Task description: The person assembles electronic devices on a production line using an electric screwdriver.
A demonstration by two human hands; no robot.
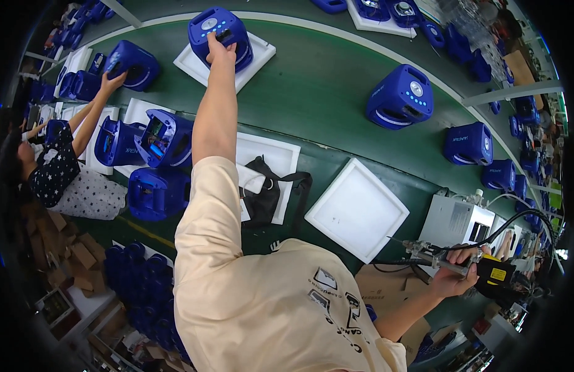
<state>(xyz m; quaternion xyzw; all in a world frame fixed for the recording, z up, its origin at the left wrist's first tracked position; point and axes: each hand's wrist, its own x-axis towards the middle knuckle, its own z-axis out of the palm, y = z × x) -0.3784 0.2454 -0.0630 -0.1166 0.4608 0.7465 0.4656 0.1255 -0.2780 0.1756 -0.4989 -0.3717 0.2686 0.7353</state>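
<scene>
At the far left of centre, my left arm is stretched out over the green bench. My left hand (221, 51) grips the top handle of a blue portable speaker case (236, 32) with a round dial and light buttons. Under the case lies a white foam tray (262, 54). Low on the right, my right hand (453, 278) is closed around a powered screwdriver (423, 251) with a metal nose and thin tip. Its tip points left, beside another white foam tray (358, 208) with a raised rim. The fingers partly hide the tool's body.
More blue cases (398, 96) stand along the green bench (311, 80). A grey metal box (451, 220) with hoses sits beside the screwdriver. A black strapped bag (262, 198) lies on white trays near my left arm. At left a co-worker (70, 155) handles another case (133, 65).
</scene>
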